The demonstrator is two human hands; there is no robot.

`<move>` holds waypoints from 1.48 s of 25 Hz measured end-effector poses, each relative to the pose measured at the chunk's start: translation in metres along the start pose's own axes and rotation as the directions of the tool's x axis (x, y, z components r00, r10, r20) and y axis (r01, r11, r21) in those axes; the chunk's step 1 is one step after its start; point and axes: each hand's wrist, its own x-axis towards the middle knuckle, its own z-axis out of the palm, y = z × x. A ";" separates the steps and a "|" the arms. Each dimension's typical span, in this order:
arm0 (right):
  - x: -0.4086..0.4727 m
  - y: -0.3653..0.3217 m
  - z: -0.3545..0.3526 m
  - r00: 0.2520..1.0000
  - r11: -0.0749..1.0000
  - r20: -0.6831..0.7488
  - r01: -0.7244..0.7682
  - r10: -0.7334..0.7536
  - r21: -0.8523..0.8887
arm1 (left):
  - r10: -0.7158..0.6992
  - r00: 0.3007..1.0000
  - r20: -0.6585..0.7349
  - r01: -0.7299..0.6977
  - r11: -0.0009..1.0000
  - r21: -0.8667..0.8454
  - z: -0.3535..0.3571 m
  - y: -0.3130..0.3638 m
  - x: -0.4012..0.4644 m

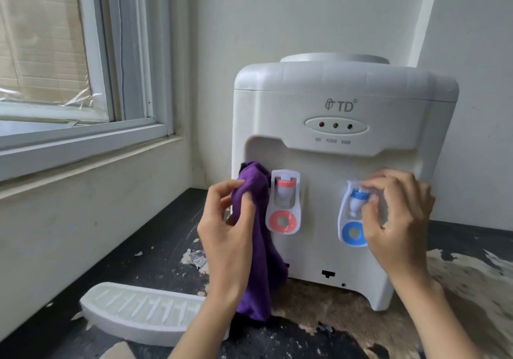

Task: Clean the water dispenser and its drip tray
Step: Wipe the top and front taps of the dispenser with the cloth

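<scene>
Dispenser (344,103) reads "TD", with "HOT POWER WARM" lights.

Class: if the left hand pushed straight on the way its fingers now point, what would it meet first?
Probably the dispenser front, left of the pink tap; the left hand would press its purple cloth there first. Depth is unclear.
</scene>
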 end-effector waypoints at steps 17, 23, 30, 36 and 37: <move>-0.027 -0.063 -0.010 0.994 0.940 0.059 0.071 -0.096 0.335 | 0.017 0.796 0.605 -0.048 0.998 0.034 -0.018 0.021 -0.007; 0.008 -0.049 -0.003 0.999 0.991 0.023 0.043 -0.047 0.127 | -0.016 0.933 0.359 -0.070 0.972 0.226 0.010 -0.003 0.009; 0.018 -0.049 0.048 0.992 0.992 -0.060 0.111 -0.115 -0.068 | -0.082 0.918 0.387 -0.001 0.977 0.211 0.014 -0.012 0.019; 0.004 -0.050 0.041 0.983 0.849 0.105 0.186 -0.154 -0.494 | -0.085 0.894 0.440 -0.024 0.972 0.236 0.010 -0.015 0.027; -0.001 -0.051 0.039 0.984 0.840 0.129 0.174 -0.126 -0.514 | -0.087 0.894 0.440 -0.020 0.972 0.235 0.010 -0.015 0.028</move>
